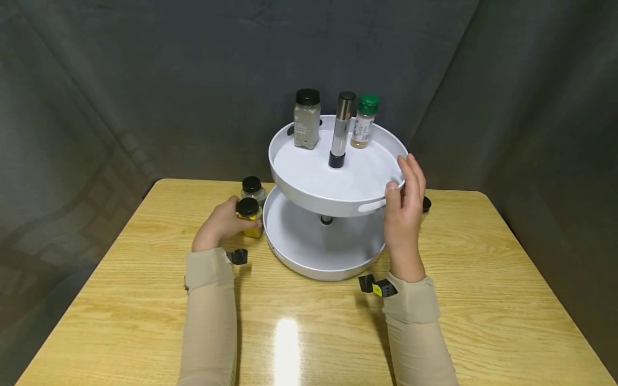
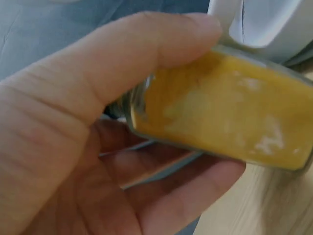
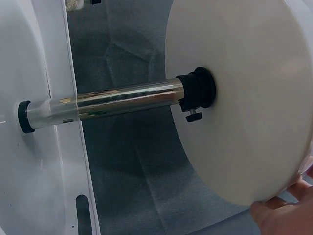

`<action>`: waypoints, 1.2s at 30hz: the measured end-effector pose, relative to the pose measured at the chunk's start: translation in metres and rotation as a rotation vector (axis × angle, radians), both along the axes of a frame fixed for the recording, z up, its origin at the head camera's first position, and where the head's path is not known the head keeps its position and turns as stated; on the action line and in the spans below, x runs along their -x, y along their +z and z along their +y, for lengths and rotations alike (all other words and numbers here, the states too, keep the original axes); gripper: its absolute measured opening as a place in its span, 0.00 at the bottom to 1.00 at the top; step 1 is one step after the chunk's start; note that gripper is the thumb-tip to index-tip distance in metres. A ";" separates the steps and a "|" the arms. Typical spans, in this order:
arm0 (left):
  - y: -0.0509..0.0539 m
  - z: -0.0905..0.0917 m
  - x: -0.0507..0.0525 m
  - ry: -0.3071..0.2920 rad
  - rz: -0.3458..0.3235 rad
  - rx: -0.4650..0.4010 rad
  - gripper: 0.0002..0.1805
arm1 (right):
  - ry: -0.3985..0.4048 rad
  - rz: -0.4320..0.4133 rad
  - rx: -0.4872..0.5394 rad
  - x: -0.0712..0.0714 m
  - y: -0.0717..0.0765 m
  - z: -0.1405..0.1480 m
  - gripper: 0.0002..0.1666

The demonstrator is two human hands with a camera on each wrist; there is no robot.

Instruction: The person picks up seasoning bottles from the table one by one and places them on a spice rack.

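My left hand [image 1: 217, 222] grips a glass spice jar [image 1: 253, 232] with yellow contents and a black lid, left of a white two-tier round tray [image 1: 294, 194]. In the left wrist view, the thumb lies along the upper side of the jar [image 2: 230, 112] and fingers curl beneath it. On the right, my right hand [image 1: 406, 214] holds the upper tier's rim near a handle slot. From below, the right wrist view shows the fingers at the edge of the upper tier [image 3: 249, 98] and a metal post [image 3: 132, 100] joining both tiers.
A black-lidded jar [image 1: 309, 126] and a green-capped bottle [image 1: 362, 128] stand on the upper tier, around the centre post [image 1: 341, 126]. Another black-lidded jar [image 1: 251, 187] stands behind my left hand. A black lid [image 1: 427, 204] shows past my right hand. Dark cloth [image 1: 217, 96] hangs behind the table.
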State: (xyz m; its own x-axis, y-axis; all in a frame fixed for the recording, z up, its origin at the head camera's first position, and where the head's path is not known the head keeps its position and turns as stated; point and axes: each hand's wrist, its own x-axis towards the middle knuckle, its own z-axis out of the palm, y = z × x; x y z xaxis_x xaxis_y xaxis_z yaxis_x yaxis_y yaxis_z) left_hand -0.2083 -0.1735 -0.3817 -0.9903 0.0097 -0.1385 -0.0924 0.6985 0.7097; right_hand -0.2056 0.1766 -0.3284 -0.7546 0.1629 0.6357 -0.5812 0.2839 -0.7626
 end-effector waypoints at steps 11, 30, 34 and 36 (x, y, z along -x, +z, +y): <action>-0.001 -0.010 -0.004 -0.036 0.087 0.025 0.33 | 0.012 0.021 0.008 -0.001 0.000 0.000 0.32; 0.035 0.002 -0.018 0.040 0.312 0.071 0.31 | 0.012 0.013 0.015 -0.001 0.001 0.000 0.33; 0.043 0.009 -0.022 0.096 0.400 0.034 0.26 | 0.012 0.024 0.004 0.000 -0.001 0.001 0.34; 0.047 0.013 -0.023 0.124 0.447 0.022 0.22 | 0.011 0.033 -0.003 0.001 -0.002 0.001 0.34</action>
State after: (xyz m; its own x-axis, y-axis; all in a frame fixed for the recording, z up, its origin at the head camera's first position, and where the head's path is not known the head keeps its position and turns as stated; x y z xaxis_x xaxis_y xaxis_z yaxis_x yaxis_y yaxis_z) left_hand -0.1848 -0.1608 -0.3351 -0.9465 -0.1105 0.3033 0.1356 0.7166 0.6842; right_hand -0.2063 0.1777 -0.3302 -0.7348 0.1529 0.6609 -0.6093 0.2794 -0.7421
